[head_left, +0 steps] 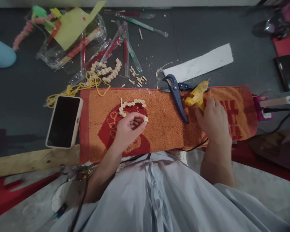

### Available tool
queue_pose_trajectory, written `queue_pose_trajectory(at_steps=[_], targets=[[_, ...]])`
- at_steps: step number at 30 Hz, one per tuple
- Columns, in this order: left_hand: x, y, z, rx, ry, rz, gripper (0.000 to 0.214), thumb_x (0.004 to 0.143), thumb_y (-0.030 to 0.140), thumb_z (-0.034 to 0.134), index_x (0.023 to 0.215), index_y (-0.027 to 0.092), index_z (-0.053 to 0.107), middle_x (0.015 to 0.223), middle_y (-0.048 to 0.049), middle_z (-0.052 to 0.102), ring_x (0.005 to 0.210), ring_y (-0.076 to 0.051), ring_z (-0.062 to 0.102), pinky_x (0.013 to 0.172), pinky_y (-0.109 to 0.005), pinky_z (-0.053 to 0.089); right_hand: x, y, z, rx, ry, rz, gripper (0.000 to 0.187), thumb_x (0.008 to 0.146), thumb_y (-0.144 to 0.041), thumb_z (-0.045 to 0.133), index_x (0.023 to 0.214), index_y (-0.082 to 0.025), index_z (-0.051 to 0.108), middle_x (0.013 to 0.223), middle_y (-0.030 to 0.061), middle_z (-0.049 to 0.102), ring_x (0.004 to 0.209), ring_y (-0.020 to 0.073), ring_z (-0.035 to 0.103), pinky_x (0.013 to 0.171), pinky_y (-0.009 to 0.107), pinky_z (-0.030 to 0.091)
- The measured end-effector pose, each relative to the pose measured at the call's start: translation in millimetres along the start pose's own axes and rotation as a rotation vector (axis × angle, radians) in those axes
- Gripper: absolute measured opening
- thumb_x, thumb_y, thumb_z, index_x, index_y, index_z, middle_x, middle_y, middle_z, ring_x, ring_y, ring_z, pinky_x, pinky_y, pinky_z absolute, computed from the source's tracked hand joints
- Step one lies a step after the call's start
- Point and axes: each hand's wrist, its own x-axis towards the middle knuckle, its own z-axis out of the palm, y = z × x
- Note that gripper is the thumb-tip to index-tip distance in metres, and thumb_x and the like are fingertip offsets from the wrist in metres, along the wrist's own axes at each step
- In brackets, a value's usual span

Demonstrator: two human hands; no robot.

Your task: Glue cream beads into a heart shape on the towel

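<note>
The one orange towel carries one chain of wooden bits, one loose wooden bit, one blue cutter, one yellow glue gun and two hands, the left hand and the right hand. Beside the towel lies one phone; beyond it, one white strip.

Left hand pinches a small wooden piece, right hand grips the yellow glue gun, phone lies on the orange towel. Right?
Not quite: the head view shows the phone lying on the floor beside the orange towel, not on it. The rest holds.

My left hand: palm up, thumb and forefinger pinched.
My right hand: knuckles up, fingers curled closed.
</note>
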Motion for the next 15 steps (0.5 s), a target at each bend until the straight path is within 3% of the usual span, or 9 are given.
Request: queue_pose_trajectory(at_steps=[3,6,9,12,15], targets=[[0.2,-1.6,0.3,0.011,0.008,0.002,0.017,0.075,0.03,0.072,0.086,0.019,0.067,0.079,-0.002,0.068,0.07,-0.01,0.062,0.062,-0.02,0.053,0.9,0.3,-2.8,0.044,0.039,0.066,0.029,0.082,-0.034,0.063,0.105,-0.017,0.058,0.095,0.0188,0.065,0.083,0.0282,0.06,0.069,0.039,0.039],[0.6,-3.6,0.6,0.013,0.014,-0.01,0.017,0.074,0.03,0.072,0.087,0.019,0.068,0.078,-0.0017,0.067,0.07,-0.01,0.061,0.061,-0.019,0.052,1.5,-2.6,-13.8,0.202,0.113,0.203,0.013,0.082,-0.03,0.059,0.09,-0.021,0.055,0.081,0.0127,0.064,0.072,0.0242,0.06,0.062,0.038,0.041],[0.9,-5.5,0.9,0.021,0.036,-0.019,0.019,0.073,0.03,0.073,0.087,0.019,0.068,0.074,-0.0005,0.064,0.067,-0.009,0.059,0.059,-0.018,0.051,0.2,-13.4,-28.7,0.633,0.163,0.368,0.018,0.087,-0.037,0.053,0.074,-0.024,0.05,0.06,0.0014,0.052,0.047,0.0156,0.051,0.048,0.033,0.039],[1.0,-6.4,1.3,0.029,0.051,-0.034,0.019,0.073,0.029,0.073,0.088,0.019,0.067,0.072,0.0003,0.063,0.065,-0.009,0.059,0.057,-0.019,0.05,-3.4,-28.1,-41.3,0.948,0.176,0.42,0.018,0.074,-0.034,0.07,0.069,-0.022,0.058,0.055,-0.0005,0.051,0.04,0.0127,0.047,0.04,0.03,0.036],[0.9,-6.5,1.9,0.027,0.054,-0.059,0.02,0.073,0.03,0.073,0.089,0.018,0.067,0.071,0.0008,0.062,0.063,-0.009,0.058,0.056,-0.019,0.049,-10.3,-39.9,-49.1,1.15,0.023,0.39,0.016,0.073,-0.033,0.069,0.065,-0.021,0.063,0.052,0.0006,0.054,0.038,0.0128,0.046,0.036,0.029,0.037]])
